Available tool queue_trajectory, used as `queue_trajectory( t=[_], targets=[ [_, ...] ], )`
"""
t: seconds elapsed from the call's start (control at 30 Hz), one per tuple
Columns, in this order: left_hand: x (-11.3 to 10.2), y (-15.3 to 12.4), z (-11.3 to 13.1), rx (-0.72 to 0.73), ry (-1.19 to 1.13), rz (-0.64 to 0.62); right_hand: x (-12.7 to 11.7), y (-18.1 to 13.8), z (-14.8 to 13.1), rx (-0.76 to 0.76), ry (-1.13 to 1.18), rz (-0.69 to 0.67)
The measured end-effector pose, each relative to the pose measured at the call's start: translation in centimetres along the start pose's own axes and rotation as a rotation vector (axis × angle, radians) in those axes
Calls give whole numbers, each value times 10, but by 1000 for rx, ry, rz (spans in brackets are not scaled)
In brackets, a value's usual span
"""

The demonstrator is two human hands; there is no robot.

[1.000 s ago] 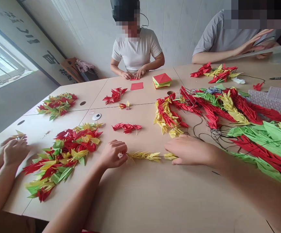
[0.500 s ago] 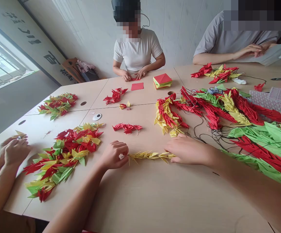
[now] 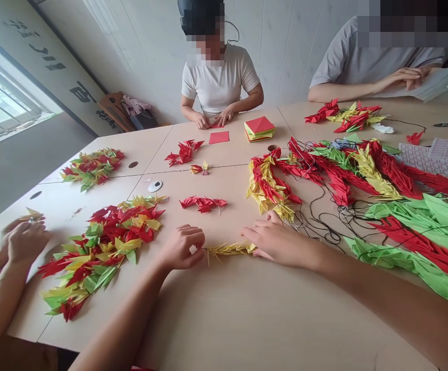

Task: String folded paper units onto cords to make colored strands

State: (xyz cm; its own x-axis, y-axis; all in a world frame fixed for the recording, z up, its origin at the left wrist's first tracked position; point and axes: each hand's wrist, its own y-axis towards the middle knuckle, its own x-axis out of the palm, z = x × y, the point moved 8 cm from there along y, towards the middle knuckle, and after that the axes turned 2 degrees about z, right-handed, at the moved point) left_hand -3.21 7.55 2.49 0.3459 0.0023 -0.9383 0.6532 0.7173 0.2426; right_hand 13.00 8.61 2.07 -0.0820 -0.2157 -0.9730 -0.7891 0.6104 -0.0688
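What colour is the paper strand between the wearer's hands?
The paper strand is yellow, clearest in the head view.

The wearer's two bare arms reach forward from the bottom of the view. The left forearm (image 3: 129, 306) slants up and to the right, ending in the left hand (image 3: 185, 248), its fingers curled and its thumb and forefinger pinched together around a small gap. The right forearm (image 3: 366, 278) comes in from the lower right, running up and leftward. The right hand (image 3: 276, 241) is turned back-upward, fingers bent and pointing left, thumb tucked low on the near side. The hands are near each other, apart, at about the same height.
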Motion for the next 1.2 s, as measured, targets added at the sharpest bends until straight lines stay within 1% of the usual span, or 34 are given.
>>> queue_trajectory(
  t=[0.13,0.3,0.33,0.4,0.5,0.57,0.63,0.7,0.83,0.93,1.0,1.1,1.2],
  targets=[
    [1,-1,-2,-22,-1,1,-8,-5,7,-11,10,-53],
    [5,-1,-1,-20,-12,-16,-12,-10,15,30,-11,-113],
    [5,-1,-1,-17,-15,-19,-12,-10,14,35,-14,-106],
    [6,-1,0,-10,-25,-23,-13,-7,10,27,-10,-52],
    [7,0,1,-3,-35,-26,-10,-1,-4,-37,32,53],
    [7,-1,1,-5,-36,-32,-4,3,-13,-71,52,90],
    [7,-1,1,-8,-35,-36,1,6,-16,-82,50,86],
    [7,-2,1,-9,-33,-36,4,6,-14,-81,33,54],
    [7,-1,1,-10,-33,-38,-2,1,-1,-56,2,-25],
    [10,-1,2,-11,-37,-49,-7,-3,3,-37,5,-52],
    [12,-1,3,-3,-46,-63,-8,-3,1,-32,24,-31],
    [15,-2,4,4,-67,-84,-4,1,-11,-60,55,40],
    [14,-2,3,3,-75,-73,2,5,-22,-99,57,82]
  ],
)
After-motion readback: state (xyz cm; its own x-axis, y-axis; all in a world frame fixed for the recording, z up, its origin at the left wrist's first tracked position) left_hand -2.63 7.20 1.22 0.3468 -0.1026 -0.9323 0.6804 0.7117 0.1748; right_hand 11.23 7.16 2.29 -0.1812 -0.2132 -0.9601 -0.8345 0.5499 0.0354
